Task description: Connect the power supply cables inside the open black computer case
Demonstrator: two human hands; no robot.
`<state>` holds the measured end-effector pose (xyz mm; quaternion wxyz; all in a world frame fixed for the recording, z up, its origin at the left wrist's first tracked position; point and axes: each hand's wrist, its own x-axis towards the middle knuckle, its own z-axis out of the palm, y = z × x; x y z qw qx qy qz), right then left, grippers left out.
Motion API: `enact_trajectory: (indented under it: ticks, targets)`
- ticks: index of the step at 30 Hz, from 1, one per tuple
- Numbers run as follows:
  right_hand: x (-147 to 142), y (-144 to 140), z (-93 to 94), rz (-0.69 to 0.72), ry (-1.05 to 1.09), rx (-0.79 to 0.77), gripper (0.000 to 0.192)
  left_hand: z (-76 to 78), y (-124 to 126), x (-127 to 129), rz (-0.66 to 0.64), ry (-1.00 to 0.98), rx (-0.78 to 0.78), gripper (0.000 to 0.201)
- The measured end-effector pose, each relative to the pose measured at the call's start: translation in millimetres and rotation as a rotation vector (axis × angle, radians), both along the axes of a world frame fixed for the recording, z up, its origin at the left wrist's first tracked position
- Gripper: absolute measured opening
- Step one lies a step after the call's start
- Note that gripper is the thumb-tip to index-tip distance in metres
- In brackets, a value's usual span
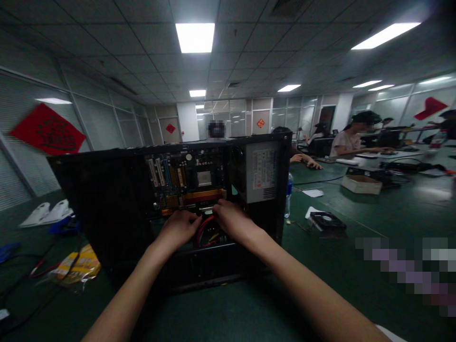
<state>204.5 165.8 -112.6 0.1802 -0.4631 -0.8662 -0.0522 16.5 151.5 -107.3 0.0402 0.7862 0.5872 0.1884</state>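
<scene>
Both hands work inside an open computer case [107, 190] that stands on a green table [338, 266]. Left hand [180, 228] is curled, knuckles up, its fingertips meeting the right hand's near a connector [205, 209] at the near edge of the motherboard [185, 178]; right hand [231, 218] is likewise closed down over the same spot, just above a bundle of red cables [204, 230]. Whether either hand actually pinches the connector or a cable cannot be told, since the fingers cover it.

Judging from the tight quarters, a tug at an angle could bend pins or pull a neighbouring lead loose, and a knuckle could scrape the board or catch the case's metal edge. The power supply [261, 173], just right of the hands, leaves little room.

Dim light blurs the board's detail. The fingertips and the lower bay of the case are hidden. Far right, other people sit at tables beside a cardboard box [361, 184]; a loose fan [327, 221] and a water bottle [288, 194] lie right of the case, a yellow bag [80, 266] near left.
</scene>
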Motion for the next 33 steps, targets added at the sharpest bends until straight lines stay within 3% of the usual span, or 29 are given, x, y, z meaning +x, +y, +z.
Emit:
enact_trajectory:
  ticks: [11,24,28,33]
  targets:
    - [-1,1,-3.8,0.016,0.029,0.055,0.016,-7.8,7,-4,0.025,-0.025,0.044,0.034]
    - [-5,4,-3.5,-0.001,0.047,0.015,0.018,4.4,2,10,0.069,-0.006,0.050,0.034]
    - [-7,2,-0.8,-0.001,0.050,-0.020,0.017,2.6,0,9,0.069,0.042,0.027,0.032]
    - [-9,0,1.9,-0.005,0.042,-0.031,0.017,-0.1,-2,9,0.060,0.147,0.115,0.033]
